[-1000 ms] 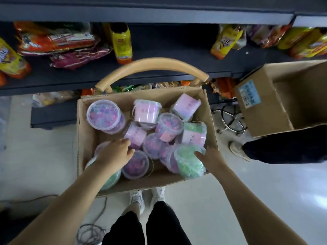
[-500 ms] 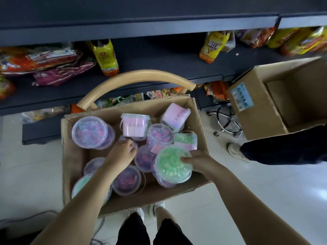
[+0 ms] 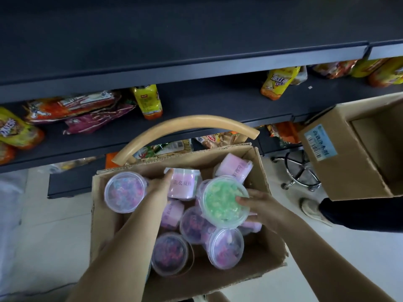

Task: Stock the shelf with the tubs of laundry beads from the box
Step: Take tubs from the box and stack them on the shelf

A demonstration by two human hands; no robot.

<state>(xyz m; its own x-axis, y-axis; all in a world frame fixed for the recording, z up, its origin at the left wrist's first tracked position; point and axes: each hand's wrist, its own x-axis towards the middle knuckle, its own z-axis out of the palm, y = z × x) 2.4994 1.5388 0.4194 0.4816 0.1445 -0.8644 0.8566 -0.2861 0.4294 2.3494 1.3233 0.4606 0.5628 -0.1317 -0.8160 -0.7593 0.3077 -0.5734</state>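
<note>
An open cardboard box [image 3: 104, 219] below me holds several clear tubs of laundry beads, most purple or pink. My right hand [image 3: 258, 207] grips a tub of green beads [image 3: 223, 201] by its right side and holds it lifted above the other tubs. My left hand [image 3: 160, 185] reaches into the back of the box, its fingers on the left side of a pink-labelled tub [image 3: 184, 186]. A purple-blue tub [image 3: 125, 191] stands just left of that hand. The dark shelf [image 3: 196, 68] runs across the top.
Snack bags [image 3: 72, 109] and yellow bottles [image 3: 149, 101] lie on the middle shelf. A curved wooden chair back [image 3: 187, 127] arcs behind the box. Another person holds an open cardboard box [image 3: 349, 153] at the right, above a stool base [image 3: 302, 173].
My right hand has lifted the green tub higher and toward the middle of the box. My left hand moved from the centre tubs back to the pink-labelled tub. The view tilted upward.
</note>
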